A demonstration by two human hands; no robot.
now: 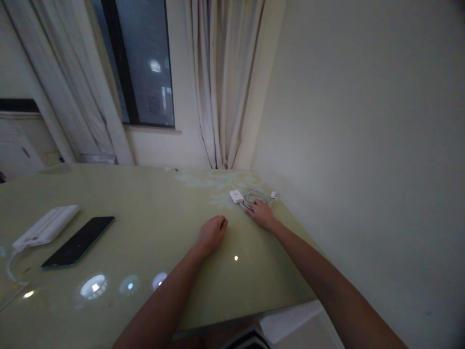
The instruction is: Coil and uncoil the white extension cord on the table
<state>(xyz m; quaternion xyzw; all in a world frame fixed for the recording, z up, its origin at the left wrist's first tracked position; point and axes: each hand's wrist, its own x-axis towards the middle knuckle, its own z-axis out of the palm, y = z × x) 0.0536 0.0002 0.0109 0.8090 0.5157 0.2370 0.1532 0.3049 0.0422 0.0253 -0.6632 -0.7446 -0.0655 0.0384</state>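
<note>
Lying at the fingertips of the right hand [260, 212], the coiled cable [257, 191] is touched; whether grasped, I can't tell. Left of those fingers sits its socket block [236, 196]; to their right, its plug [274, 195]. I see the left hand [213, 232] loosely clenched; well left of its fingers lie 1 phone [80, 242] and 1 white power bank [49, 225].

Open tabletop [152, 198] runs between the phone [80, 241] and the hands [211, 234] — the wall [356, 160] bars the right side.
</note>
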